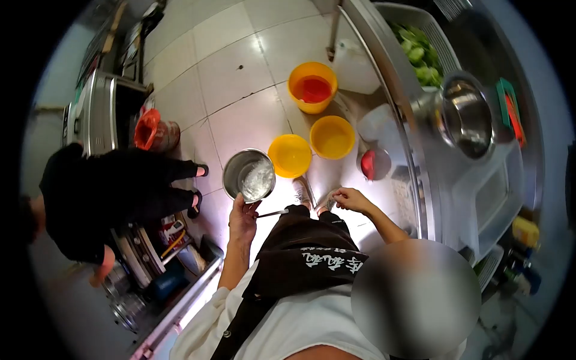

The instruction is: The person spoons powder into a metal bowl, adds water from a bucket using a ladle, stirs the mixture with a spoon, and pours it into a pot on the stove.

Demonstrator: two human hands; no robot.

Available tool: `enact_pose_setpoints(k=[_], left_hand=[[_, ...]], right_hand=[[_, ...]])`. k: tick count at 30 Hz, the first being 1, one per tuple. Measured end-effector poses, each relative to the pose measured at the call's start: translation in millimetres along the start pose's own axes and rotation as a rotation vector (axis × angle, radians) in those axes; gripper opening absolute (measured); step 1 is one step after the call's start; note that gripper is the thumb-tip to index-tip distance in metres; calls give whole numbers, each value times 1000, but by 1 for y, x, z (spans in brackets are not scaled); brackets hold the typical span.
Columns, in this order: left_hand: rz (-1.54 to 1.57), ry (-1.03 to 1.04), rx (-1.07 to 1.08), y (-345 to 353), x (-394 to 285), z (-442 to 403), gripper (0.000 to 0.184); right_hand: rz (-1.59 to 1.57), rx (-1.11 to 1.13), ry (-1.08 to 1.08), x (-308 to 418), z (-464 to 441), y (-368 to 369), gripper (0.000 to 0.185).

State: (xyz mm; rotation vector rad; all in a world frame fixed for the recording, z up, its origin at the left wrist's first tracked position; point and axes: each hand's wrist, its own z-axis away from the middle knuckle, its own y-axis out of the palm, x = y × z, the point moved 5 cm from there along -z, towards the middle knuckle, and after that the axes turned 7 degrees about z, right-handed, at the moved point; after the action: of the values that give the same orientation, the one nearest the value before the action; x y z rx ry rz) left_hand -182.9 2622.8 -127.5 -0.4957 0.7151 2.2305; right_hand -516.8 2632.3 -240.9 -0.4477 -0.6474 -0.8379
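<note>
Shirt (300, 321): filling frame bottom
Left grip (242, 217): pinching pot (234, 171) rim
Right grip (353, 200): half-curling, load unclear
Pot: likely feeling stiff, slippery; rim suiting

A round metal pot (229, 170), silvery and deep-walled, is held at its near rim by the fingers (240, 200) of your left hand (242, 219). Its mouth faces up toward you, showing a smooth inner wall. Inside you see clear-to-whitish, glistening contents (258, 180), gathered toward one side; their nature cannot be told. From beside your hand projects a thin rod (273, 213), pale at its tip; its link to the pot is unclear.
</note>
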Motion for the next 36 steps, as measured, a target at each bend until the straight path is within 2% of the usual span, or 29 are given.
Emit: enact_pose_setpoints(k=[4, 9, 15, 22, 25, 28, 31, 34, 36], left_hand=[[33, 126, -45, -4, -1, -1, 45], [87, 228, -88, -42, -8, -21, 34], [153, 165, -200, -31, -18, -40, 20], [302, 221, -306, -14, -12, -84, 19], [349, 234, -243, -12, -2, -105, 30], [356, 219, -257, -15, 13, -132, 40], [294, 184, -292, -12, 22, -160, 50], [302, 175, -277, -13, 29, -183, 54], [285, 156, -303, -23, 33, -191, 56]], right_hand=[[-245, 38, 80, 11, -57, -25, 28], [-405, -5, 153, 47, -130, -46, 26], [-559, -66, 235, 69, -222, -89, 22], [-612, -262, 355, 67, -359, -168, 15], [-555, -378, 334, 63, -412, -184, 12], [-373, -330, 301, 49, -481, -196, 11], [-18, -444, 202, 30, -555, -206, 19], [273, -466, 237, 17, -605, -202, 30], [353, -423, 336, 3, -632, -190, 39]])
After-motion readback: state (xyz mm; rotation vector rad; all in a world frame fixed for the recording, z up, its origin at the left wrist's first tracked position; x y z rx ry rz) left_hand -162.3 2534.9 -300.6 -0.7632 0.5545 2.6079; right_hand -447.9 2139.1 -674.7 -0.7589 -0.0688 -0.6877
